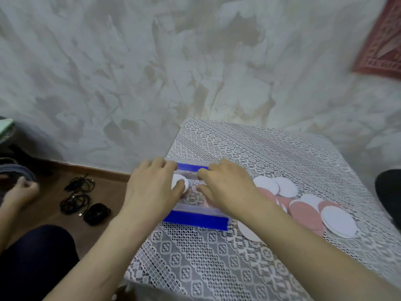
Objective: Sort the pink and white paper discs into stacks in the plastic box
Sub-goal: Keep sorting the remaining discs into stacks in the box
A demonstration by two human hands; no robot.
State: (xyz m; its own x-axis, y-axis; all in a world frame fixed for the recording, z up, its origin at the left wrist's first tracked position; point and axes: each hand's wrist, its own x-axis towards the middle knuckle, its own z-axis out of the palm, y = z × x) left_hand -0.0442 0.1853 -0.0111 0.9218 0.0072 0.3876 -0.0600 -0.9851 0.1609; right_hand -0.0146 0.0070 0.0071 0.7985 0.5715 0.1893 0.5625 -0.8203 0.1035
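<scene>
Table (217,268) is covered in white lace. A loose white disc (247,232) lies nearest, toward the front, just right of the plastic box's (195,219) near corner. The plastic box is clear with blue clips and sits at the table's left edge. To the right of the box, toward the right edge, is a pile of loose discs (303,210), pink and white, overlapping each other. Both hands are over the open box. Left hand (152,187): fingers bent toward the far wall of the box, thumb lying across the near rim of a boxed white disc (178,181); cannot tell whether it is pinched. Right hand (227,187): fingers curled, forefinger and thumb tips apart and pointing left inside the box; cannot tell whether they hold anything. On the floor left of the table are a black pouch (96,213) and coiled cables (76,192). Beyond is a mottled grey wall (152,72), with a red patterned cloth (384,40) at upper right.
</scene>
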